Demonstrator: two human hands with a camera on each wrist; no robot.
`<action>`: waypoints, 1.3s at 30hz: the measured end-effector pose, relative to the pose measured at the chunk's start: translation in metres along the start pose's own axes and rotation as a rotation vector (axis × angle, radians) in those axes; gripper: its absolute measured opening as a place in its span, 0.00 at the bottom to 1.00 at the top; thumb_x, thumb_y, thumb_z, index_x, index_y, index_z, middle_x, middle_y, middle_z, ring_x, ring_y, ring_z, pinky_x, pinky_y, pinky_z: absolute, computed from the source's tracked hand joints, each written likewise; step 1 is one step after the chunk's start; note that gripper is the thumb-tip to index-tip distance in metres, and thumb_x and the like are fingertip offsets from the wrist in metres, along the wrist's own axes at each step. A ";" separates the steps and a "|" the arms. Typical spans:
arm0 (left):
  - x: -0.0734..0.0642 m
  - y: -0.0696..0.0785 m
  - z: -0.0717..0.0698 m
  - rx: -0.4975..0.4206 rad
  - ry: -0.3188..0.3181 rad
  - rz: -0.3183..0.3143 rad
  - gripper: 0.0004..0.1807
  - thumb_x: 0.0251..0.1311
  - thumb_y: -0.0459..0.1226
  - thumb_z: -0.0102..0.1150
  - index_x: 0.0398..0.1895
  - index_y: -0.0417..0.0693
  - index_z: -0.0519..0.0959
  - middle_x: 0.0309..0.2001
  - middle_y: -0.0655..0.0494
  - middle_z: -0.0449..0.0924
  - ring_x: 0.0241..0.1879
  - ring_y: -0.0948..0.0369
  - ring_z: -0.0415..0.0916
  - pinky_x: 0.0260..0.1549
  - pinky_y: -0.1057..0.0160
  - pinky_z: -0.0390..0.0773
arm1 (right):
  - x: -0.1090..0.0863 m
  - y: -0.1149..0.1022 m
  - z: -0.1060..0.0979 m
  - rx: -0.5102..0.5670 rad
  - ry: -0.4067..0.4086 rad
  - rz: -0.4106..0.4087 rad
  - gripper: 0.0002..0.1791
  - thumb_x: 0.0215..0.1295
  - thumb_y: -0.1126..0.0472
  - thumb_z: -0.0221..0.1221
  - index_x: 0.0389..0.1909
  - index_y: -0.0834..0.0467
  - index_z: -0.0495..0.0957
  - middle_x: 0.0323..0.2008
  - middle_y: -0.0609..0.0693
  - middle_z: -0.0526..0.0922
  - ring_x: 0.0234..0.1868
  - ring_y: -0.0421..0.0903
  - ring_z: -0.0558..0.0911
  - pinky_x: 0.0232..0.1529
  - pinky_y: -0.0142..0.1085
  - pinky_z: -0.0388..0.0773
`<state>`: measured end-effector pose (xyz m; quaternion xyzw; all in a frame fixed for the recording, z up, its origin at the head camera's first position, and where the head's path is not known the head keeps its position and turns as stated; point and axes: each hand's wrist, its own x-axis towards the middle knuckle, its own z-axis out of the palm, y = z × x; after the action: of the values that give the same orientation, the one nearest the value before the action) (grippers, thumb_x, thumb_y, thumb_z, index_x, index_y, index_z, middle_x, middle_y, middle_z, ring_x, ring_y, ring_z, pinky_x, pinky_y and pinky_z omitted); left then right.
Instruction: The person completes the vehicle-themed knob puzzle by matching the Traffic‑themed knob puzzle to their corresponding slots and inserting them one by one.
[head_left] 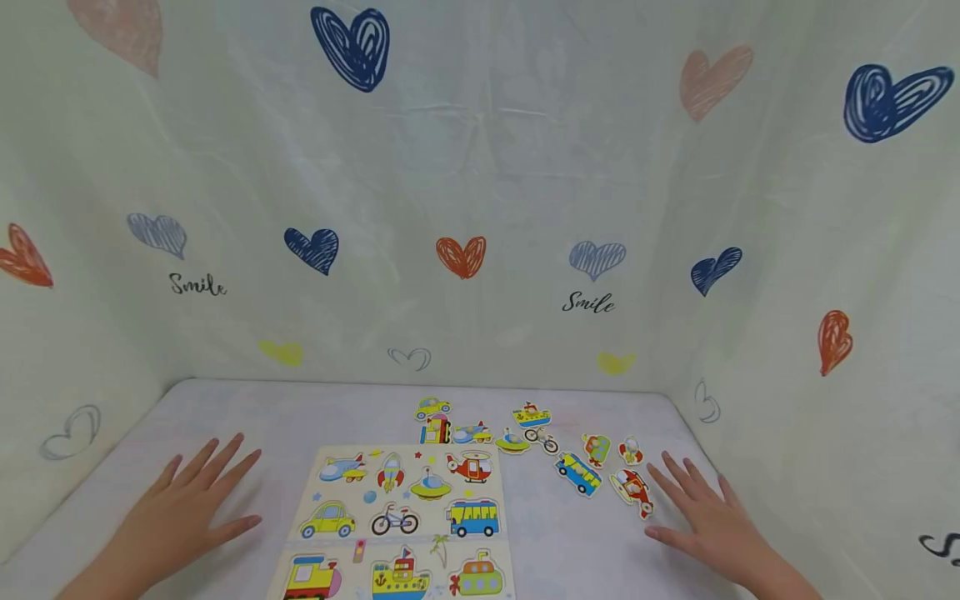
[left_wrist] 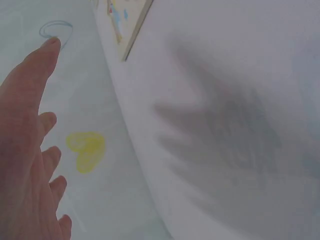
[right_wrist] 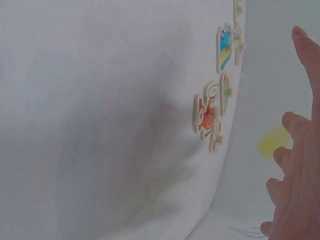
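Observation:
My left hand [head_left: 176,512] is spread above the table, left of a wooden puzzle board [head_left: 360,537] printed with vehicles. It holds nothing, and its shadow falls on the tabletop in the left wrist view. My right hand [head_left: 701,517] hovers with fingers apart at the right, also holding nothing. Nearest to it lies a red helicopter piece [head_left: 633,490], with a rocket piece [head_left: 631,450] just behind. A blue bus piece [head_left: 578,474] and a green submarine piece [head_left: 597,449] lie farther left. In the right wrist view, small knobs stand up from the pieces.
Behind the board lie a car piece [head_left: 432,407], a train piece [head_left: 435,430], a plane piece [head_left: 472,433] and a UFO piece [head_left: 512,442]. A ship piece [head_left: 532,414] touches or nearly touches a bicycle piece [head_left: 542,439]. Heart-printed cloth [head_left: 510,333] encloses the table's back and sides.

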<state>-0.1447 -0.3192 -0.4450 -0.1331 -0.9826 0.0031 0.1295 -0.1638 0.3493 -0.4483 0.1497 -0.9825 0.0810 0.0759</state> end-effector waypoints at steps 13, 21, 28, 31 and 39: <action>0.019 0.021 0.001 -0.072 0.047 0.052 0.46 0.52 0.62 0.63 0.68 0.46 0.66 0.72 0.42 0.58 0.72 0.41 0.46 0.62 0.61 0.13 | 0.019 -0.041 -0.009 0.276 -0.043 -0.065 0.46 0.55 0.38 0.66 0.72 0.51 0.64 0.73 0.55 0.60 0.71 0.65 0.55 0.66 0.65 0.40; 0.038 0.030 0.004 -0.191 -0.038 0.004 0.46 0.53 0.61 0.64 0.69 0.44 0.67 0.70 0.37 0.59 0.68 0.36 0.54 0.64 0.34 0.47 | 0.047 -0.065 -0.005 0.387 -0.077 -0.123 0.48 0.53 0.42 0.70 0.73 0.51 0.62 0.72 0.53 0.63 0.70 0.60 0.61 0.60 0.66 0.59; 0.053 0.032 0.009 -0.252 -0.083 -0.047 0.46 0.51 0.58 0.68 0.68 0.40 0.66 0.68 0.33 0.61 0.65 0.34 0.57 0.60 0.31 0.54 | 0.071 -0.091 0.004 0.524 -0.159 -0.043 0.47 0.52 0.44 0.71 0.73 0.47 0.62 0.71 0.52 0.63 0.71 0.60 0.59 0.62 0.64 0.59; 0.058 0.031 0.013 -0.327 -0.113 -0.070 0.47 0.50 0.55 0.70 0.69 0.39 0.65 0.67 0.32 0.61 0.65 0.34 0.57 0.58 0.31 0.58 | 0.079 -0.101 0.011 0.572 -0.181 -0.011 0.46 0.53 0.44 0.71 0.72 0.46 0.63 0.71 0.52 0.64 0.71 0.59 0.60 0.62 0.63 0.60; 0.068 0.024 0.028 -0.559 -0.193 -0.108 0.50 0.47 0.49 0.75 0.69 0.35 0.63 0.67 0.28 0.59 0.65 0.31 0.54 0.58 0.31 0.57 | 0.098 -0.119 0.027 0.672 -0.163 0.014 0.43 0.54 0.47 0.71 0.71 0.48 0.65 0.69 0.50 0.66 0.67 0.58 0.65 0.60 0.63 0.63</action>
<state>-0.2086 -0.2772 -0.4563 -0.1100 -0.9588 -0.2620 -0.0062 -0.2233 0.2046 -0.4410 0.1657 -0.9046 0.3885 -0.0568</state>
